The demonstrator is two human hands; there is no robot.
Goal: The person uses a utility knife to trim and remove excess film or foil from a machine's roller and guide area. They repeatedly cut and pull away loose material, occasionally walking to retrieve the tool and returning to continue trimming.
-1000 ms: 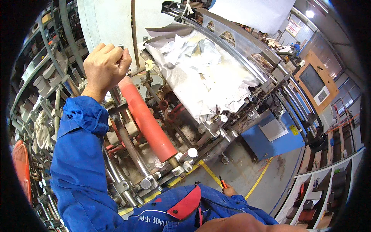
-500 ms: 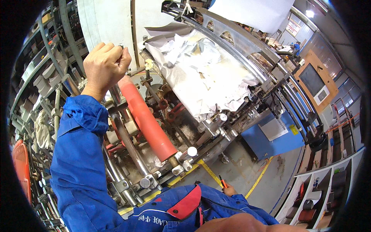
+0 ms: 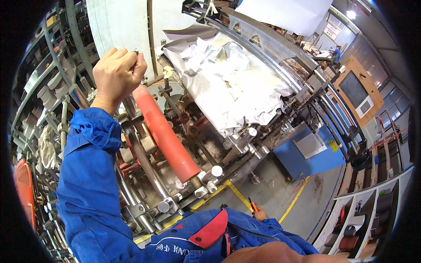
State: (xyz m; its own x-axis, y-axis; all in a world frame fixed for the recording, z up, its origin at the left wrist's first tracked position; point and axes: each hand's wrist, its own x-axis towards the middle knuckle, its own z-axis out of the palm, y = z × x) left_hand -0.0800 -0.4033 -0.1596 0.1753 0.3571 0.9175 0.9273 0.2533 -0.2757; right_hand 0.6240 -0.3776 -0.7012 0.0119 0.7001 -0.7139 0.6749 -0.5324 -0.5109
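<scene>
The person's left hand is up on the far left, fingers curled tight into a fist with the thumb against them. A small metallic glint shows just past the thumb, but from here I can't tell whether the fist holds anything; the palm is turned out of view. Just beside and nearer than that fist lies the far end of a red roller, which slants down toward the near side among metal bars; whether wrist and roller touch, I can't make out.

The right hand is low at the near side, right of the middle, closed around an orange-and-black tool. Only the tool's upper part sticks out; the rest is hidden, as are most of the fingers, and the blue jacket covers the forearm. Right of the roller, crumpled pale sheeting hides what it lies on, its brightest parts washed out.
</scene>
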